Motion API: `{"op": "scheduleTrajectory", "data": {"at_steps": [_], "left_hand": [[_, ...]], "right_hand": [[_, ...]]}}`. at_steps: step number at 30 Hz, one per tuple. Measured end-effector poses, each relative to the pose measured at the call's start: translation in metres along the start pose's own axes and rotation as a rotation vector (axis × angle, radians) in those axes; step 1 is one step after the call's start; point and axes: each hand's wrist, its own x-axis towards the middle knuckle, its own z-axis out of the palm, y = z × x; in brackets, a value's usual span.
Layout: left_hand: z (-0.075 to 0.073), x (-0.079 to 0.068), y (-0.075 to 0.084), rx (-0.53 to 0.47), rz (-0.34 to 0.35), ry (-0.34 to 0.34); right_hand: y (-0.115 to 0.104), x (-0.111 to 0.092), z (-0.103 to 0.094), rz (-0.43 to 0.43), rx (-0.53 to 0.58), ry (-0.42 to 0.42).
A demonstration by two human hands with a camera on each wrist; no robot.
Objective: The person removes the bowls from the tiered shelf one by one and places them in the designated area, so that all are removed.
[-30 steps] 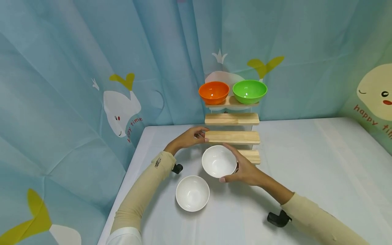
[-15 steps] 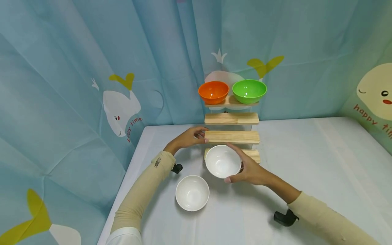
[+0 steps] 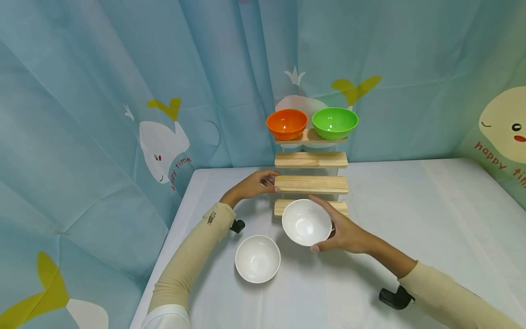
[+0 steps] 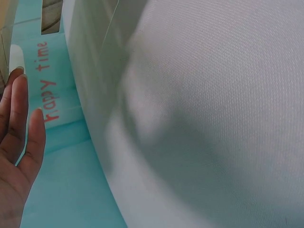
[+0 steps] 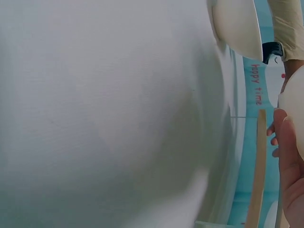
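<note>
A white bowl (image 3: 305, 224) is held in my right hand (image 3: 347, 233), thumb at the near rim and fingers round the far right side. It is in front of the rack's lowest shelf, tilted toward the head camera. My left hand (image 3: 251, 185) is at the left end of a wooden step rack (image 3: 311, 184), thumb and fingertips at a shelf's end. A second white bowl (image 3: 257, 259) sits upright on the table, left of the held one. In the right wrist view, the thumb (image 5: 288, 147) presses the held bowl (image 5: 295, 102).
On the top shelf stand an orange bowl (image 3: 286, 124) and a green bowl (image 3: 334, 123), side by side. Behind the white table (image 3: 415, 219) hangs a blue printed curtain (image 3: 230, 68). Black wrist cameras (image 3: 397, 298) hang under both forearms.
My right hand has moved the held white bowl to the right and slightly toward me, baring more of the lowest shelf. My left hand stays at the rack. The other bowls have not moved.
</note>
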Motion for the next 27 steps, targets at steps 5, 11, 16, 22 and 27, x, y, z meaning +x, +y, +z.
{"op": "scheduleTrajectory", "data": {"at_steps": [5,11,16,22,27], "left_hand": [[0.0,0.0,0.002,0.009,0.004,0.0],[0.001,-0.001,0.001,0.004,-0.002,-0.003],[0.0,-0.001,0.002,0.009,0.003,-0.004],[0.0,-0.001,0.002,0.009,-0.002,-0.005],[-0.001,-0.001,0.002,0.015,-0.008,-0.006]], "right_hand": [[0.0,-0.007,0.0,0.006,0.006,-0.021],[0.001,-0.016,-0.001,0.002,0.016,-0.039],[0.005,-0.021,-0.002,0.003,0.013,-0.047],[0.011,-0.024,-0.001,-0.01,0.022,-0.052],[0.014,-0.025,0.002,-0.006,0.028,-0.069]]}}
